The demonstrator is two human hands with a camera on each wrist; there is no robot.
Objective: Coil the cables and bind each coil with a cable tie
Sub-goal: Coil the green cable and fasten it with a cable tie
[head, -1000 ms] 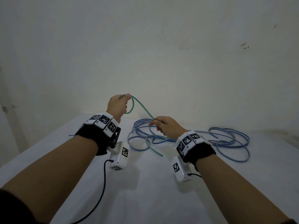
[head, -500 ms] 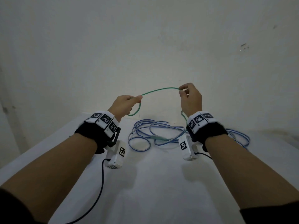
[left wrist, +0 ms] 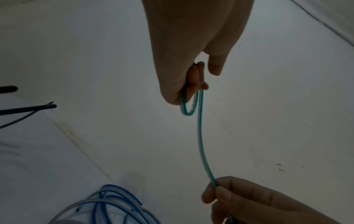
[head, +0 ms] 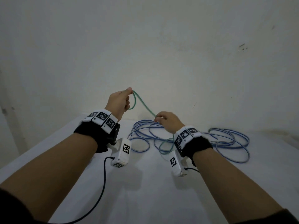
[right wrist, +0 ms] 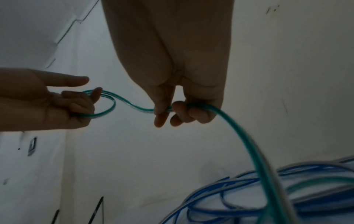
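My left hand [head: 119, 101] grips a small loop of green cable [head: 144, 106]; the cable slants down-right to my right hand [head: 168, 121], which pinches it above the blue cables [head: 229, 139].

Your left hand [head: 119, 101] is raised above the white worktop [head: 145, 191], pinching a small loop of the green cable [head: 144, 104] between thumb and fingers. The cable slopes down to your right hand [head: 168, 121], which pinches it lower and nearer the worktop. Beyond both hands, the blue cable [head: 233, 143] lies in loose, sprawling loops against the wall [head: 161, 46].
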